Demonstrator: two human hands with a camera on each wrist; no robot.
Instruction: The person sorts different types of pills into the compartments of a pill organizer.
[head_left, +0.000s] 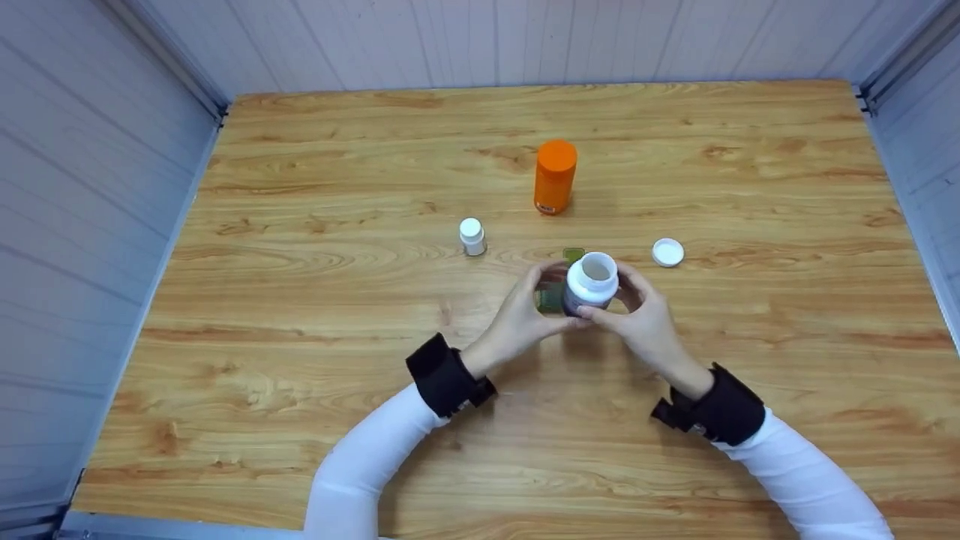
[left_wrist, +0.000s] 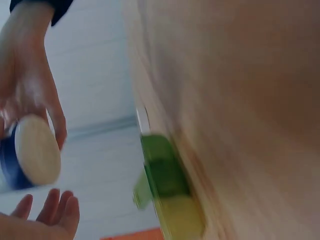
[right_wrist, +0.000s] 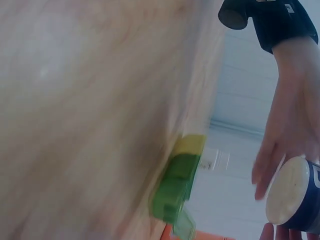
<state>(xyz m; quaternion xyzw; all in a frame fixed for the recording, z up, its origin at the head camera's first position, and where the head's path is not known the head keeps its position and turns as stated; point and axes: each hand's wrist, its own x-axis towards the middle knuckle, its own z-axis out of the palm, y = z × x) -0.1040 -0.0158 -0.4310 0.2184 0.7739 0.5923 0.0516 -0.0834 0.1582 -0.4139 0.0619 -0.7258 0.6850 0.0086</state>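
A white pill bottle (head_left: 591, 283) with a dark blue label is held above the table, its neck uncapped and its mouth facing up. My right hand (head_left: 649, 326) grips it, with the thumb across its front. Around its other side lies my left hand (head_left: 521, 315), fingers close to the bottle; in the left wrist view the left fingertips (left_wrist: 72, 212) show a small gap from it. Partly hidden behind the hands, a translucent green and yellow pill organizer (head_left: 550, 298) rests on the table; a raised lid (right_wrist: 185, 225) shows in the right wrist view.
A white cap (head_left: 667, 253) lies to the right of the hands. A small white capped bottle (head_left: 472, 237) stands to the left, and a tall orange bottle (head_left: 556, 180) farther back. Pale panel walls (head_left: 495, 41) border the wooden table (head_left: 300, 300).
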